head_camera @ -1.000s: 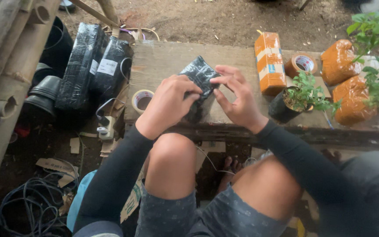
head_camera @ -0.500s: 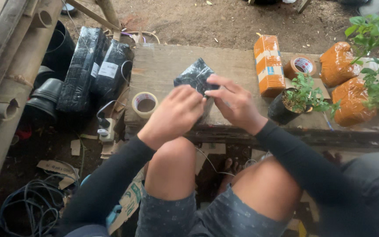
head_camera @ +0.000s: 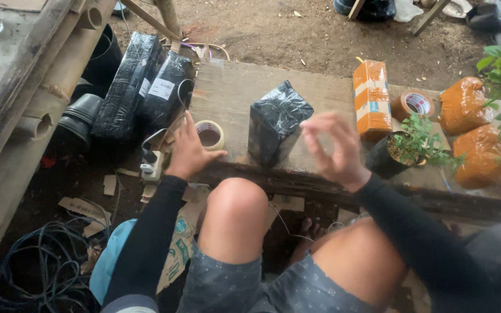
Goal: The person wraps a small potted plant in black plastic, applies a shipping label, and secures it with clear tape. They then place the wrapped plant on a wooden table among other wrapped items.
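A small box wrapped in black plastic film [head_camera: 278, 122] stands upright on the wooden board [head_camera: 233, 93] in front of me. Neither hand touches it. My left hand [head_camera: 189, 149] has its fingers spread at the board's near-left edge, right beside a roll of clear tape [head_camera: 209, 134]. Just to the right of the black box, my right hand [head_camera: 333, 146] hovers with fingers apart and nothing in it.
Two long black-wrapped bundles [head_camera: 140, 87] lean at the board's left, by stacked black pots [head_camera: 82, 113]. To the right are an orange-wrapped parcel [head_camera: 371, 98], a brown tape roll [head_camera: 411, 103], a potted seedling [head_camera: 404, 148] and two orange-wrapped lumps [head_camera: 471, 127]. Coiled cable [head_camera: 42, 261] lies on the ground.
Both hands have let go of the black-wrapped box, which now stands alone on the board. My left hand moved left toward the tape roll; my right hand drew back to the right.
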Demonstrator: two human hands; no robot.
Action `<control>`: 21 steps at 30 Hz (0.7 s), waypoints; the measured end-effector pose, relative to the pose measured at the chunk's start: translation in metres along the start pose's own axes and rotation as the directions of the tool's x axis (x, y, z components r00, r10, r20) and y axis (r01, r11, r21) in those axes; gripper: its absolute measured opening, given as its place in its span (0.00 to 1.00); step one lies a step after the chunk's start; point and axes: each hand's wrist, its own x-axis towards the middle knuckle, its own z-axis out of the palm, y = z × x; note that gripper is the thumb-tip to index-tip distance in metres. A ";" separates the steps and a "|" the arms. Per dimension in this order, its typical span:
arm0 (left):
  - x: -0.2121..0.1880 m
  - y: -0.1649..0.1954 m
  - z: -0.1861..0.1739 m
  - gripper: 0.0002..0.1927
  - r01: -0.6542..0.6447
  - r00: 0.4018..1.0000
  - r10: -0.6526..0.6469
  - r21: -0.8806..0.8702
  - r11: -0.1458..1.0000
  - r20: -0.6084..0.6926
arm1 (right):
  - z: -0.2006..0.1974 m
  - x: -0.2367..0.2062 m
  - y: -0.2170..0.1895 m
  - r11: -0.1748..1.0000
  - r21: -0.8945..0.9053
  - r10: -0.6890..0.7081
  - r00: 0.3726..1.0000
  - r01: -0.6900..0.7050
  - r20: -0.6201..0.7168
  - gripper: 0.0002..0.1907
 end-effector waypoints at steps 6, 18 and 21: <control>-0.018 -0.006 0.026 0.68 -0.096 0.954 0.018 -0.249 0.964 -0.298 | 0.000 0.000 -0.015 0.954 0.073 0.207 0.815 -0.291 0.542 0.10; -0.066 0.145 -0.098 0.60 -0.578 0.764 0.504 -0.083 0.812 -0.403 | 0.007 0.021 -0.066 0.938 0.294 0.051 0.909 -0.186 0.413 0.27; -0.072 0.163 -0.134 0.54 -0.608 0.754 0.574 -0.010 0.794 -0.319 | 0.003 0.020 -0.069 0.989 0.147 -0.035 0.983 0.008 0.183 0.23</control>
